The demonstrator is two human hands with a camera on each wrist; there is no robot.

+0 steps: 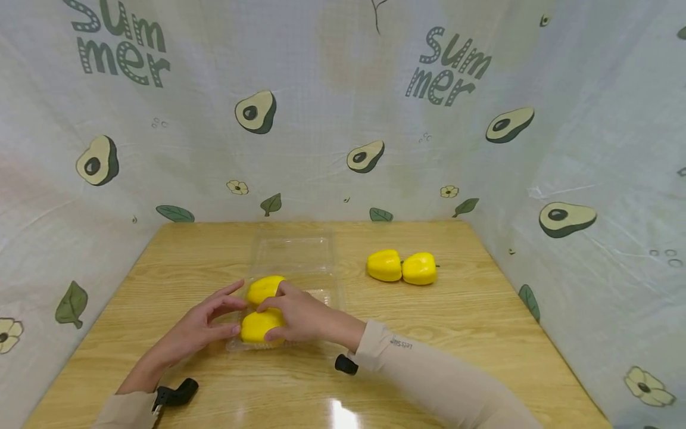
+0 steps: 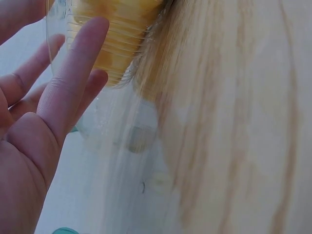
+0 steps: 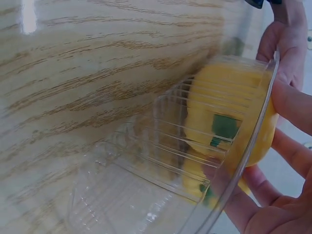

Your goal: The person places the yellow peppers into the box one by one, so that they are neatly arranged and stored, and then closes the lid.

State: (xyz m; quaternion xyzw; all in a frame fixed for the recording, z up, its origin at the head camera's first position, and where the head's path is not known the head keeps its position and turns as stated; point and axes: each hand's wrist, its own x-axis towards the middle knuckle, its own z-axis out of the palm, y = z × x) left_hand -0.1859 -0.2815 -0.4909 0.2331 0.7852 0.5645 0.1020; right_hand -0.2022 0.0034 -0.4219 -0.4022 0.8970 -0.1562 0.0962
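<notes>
A clear plastic clamshell box (image 1: 293,253) lies open on the wooden table (image 1: 455,333), its lid folded back. Two yellow peppers sit in its tray, a far one (image 1: 264,288) and a near one (image 1: 256,328). My right hand (image 1: 270,314) lies over the near pepper; in the right wrist view its fingers (image 3: 291,109) curl round that pepper (image 3: 226,97) inside the ribbed box wall (image 3: 161,161). My left hand (image 1: 238,307) is at the tray's left side with straight fingers (image 2: 73,73) next to the box wall (image 2: 117,63), the pepper (image 2: 122,19) just behind it.
Two more yellow peppers (image 1: 384,265) (image 1: 420,268) lie side by side on the table, right of the box. A printed avocado curtain (image 1: 321,119) walls the table on the left, back and right. Bare wood lies on both sides of the box.
</notes>
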